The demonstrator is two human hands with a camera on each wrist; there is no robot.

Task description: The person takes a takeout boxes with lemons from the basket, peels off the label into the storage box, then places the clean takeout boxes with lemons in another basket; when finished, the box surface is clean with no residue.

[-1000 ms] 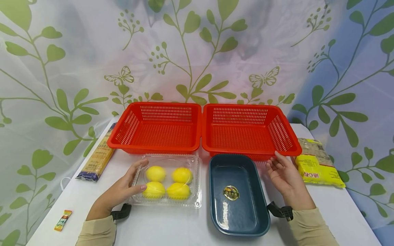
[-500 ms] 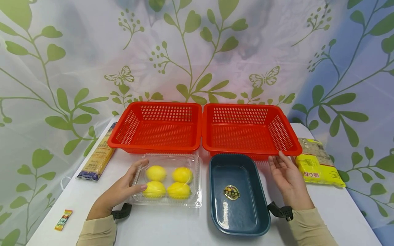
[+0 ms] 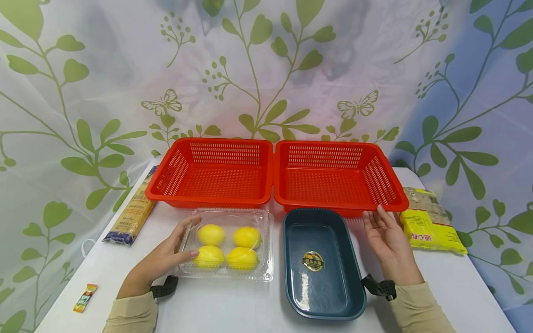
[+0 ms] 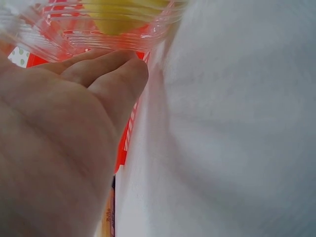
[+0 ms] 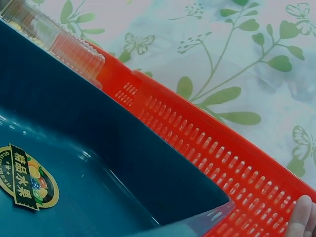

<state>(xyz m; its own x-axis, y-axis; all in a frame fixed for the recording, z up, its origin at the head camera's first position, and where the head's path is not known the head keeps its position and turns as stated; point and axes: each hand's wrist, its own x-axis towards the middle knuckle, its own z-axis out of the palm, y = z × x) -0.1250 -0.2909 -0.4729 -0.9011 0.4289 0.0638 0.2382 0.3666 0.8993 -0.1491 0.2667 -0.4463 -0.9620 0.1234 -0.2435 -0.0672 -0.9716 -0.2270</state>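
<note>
My left hand [image 3: 161,259] lies at the left end of a clear plastic clamshell box [image 3: 266,273] with several yellow lemons [image 3: 211,235] in it. Its fingers reach along the box's side and the thumb lies over the front left of the lid. In the left wrist view, the fingers [image 4: 106,74] look loosely extended right beside the clear plastic. Palm turned up, my right hand [image 3: 389,245] has relaxed fingers, the tips right at the front rim of the right red basket [image 3: 333,201]. Between the hands stands a deep blue rectangular dish [image 3: 325,296] with a round fruit sticker inside.
A second red basket [image 3: 208,200] stands at the back left. A long noodle packet [image 3: 135,208] lies left of it, and a small wrapped snack [image 3: 85,298] lies nearer the front. At right is a yellow bag [image 3: 433,226]. A leaf-patterned curtain [image 3: 266,69] hangs behind.
The right hand's fingers have shifted slightly to the right along the basket rim since the first frame. The left hand, box and dish stay in place.
</note>
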